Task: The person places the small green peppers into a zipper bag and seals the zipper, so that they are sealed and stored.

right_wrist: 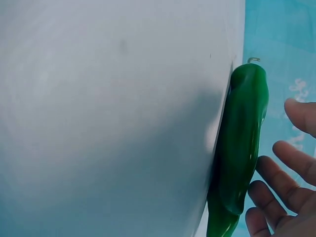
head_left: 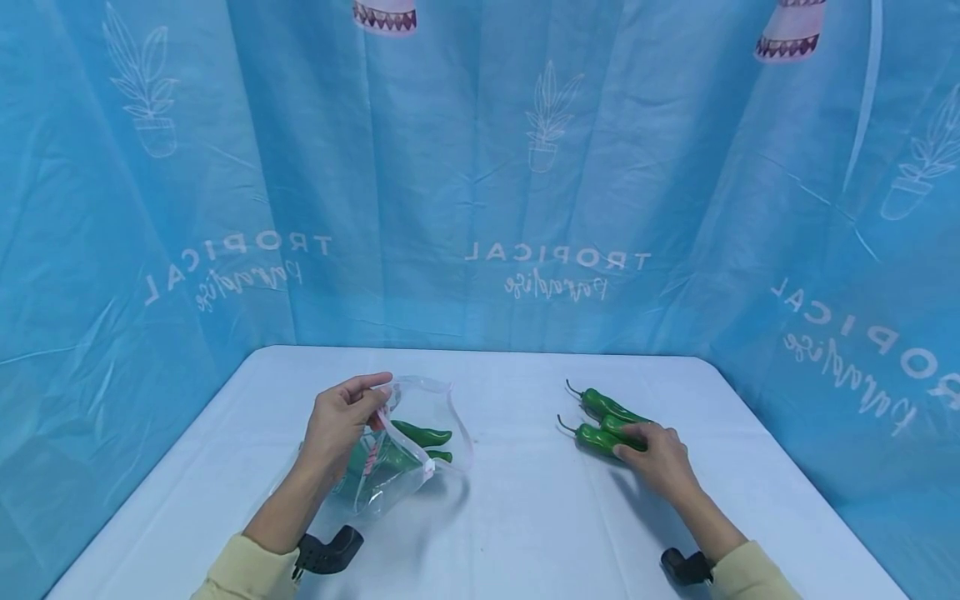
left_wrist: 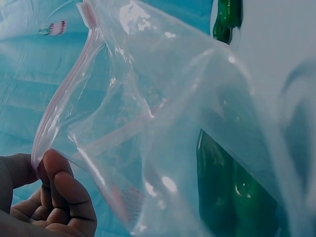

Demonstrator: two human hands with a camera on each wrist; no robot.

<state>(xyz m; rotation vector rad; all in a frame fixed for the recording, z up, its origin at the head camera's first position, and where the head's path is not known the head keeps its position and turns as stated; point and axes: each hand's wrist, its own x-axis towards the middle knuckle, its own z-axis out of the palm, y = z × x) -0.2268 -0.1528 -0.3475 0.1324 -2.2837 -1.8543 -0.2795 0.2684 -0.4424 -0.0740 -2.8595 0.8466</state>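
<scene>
While your left hand pinches the slider zip bag, your right hand spreads (only its wrist view shows this) beside green chili peppers.

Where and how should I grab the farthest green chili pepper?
Probably pinch the farthest green chili pepper mid-body from above: its plump body lies flat, other green chili peppers crowd its near side, and its stem looks too thin.

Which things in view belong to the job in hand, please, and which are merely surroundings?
Job: clear bag, pinched by the left hand; bagged green peppers; loose green peppers at the right hand.

Surroundings: white table; blue curtain; black wrist cameras.
</scene>
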